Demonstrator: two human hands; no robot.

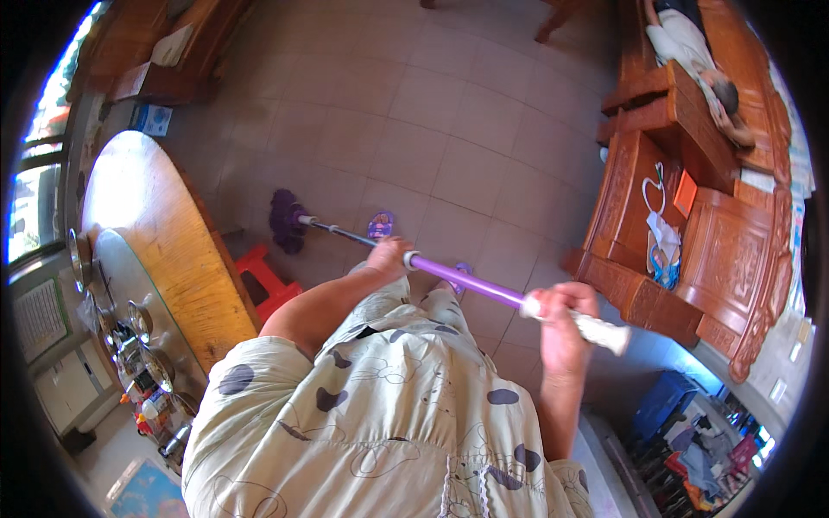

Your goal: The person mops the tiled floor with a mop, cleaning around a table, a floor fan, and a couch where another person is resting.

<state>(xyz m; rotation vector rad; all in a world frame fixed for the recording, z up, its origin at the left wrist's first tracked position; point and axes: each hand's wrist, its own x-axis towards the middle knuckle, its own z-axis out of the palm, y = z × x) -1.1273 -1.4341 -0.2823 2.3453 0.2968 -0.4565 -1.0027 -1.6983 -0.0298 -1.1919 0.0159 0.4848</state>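
Note:
A mop handle [463, 280], purple in its middle length with a white grip at the upper end, slants across in front of my body. My left hand [389, 256] is closed around its dark metal lower part, just beside a white collar. My right hand [565, 317] grips the white end of the handle. At the far end, the dark purple mop head [285, 221] rests on the tiled floor [414, 142], left of my feet. Purple slippers [381, 225] are on my feet.
Left stands an oval wooden table [175, 239] with bowls and bottles; a red plastic stool [267, 285] sits partly beneath it. Carved wooden seats [719, 246] line the right, with cables and an orange box [685, 193] on one. A person [696, 58] lies on the farther seat.

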